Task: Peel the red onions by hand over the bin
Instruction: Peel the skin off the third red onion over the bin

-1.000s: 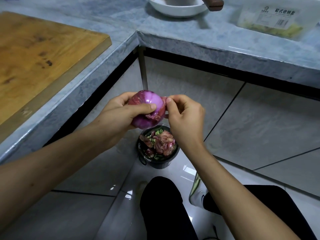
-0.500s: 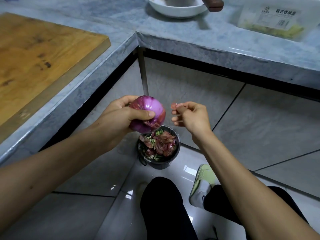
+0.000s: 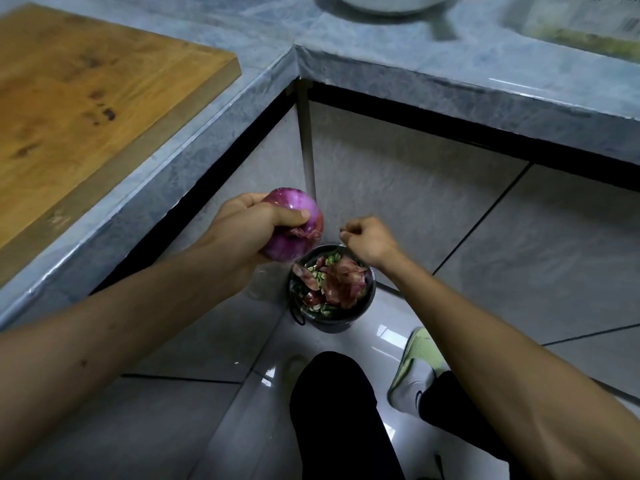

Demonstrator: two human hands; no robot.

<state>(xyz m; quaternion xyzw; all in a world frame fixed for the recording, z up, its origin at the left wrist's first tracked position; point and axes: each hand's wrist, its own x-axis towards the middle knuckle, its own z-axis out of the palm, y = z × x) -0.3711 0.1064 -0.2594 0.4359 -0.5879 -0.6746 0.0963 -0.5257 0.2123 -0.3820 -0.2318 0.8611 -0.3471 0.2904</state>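
Right hand (image 3: 369,240) pulled clear of onion (image 3: 294,230), above bin (image 3: 367,310).

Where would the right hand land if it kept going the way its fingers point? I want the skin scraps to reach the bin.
Probably the red onion in the left hand: the right hand points at it above the bin, though depth is unclear.
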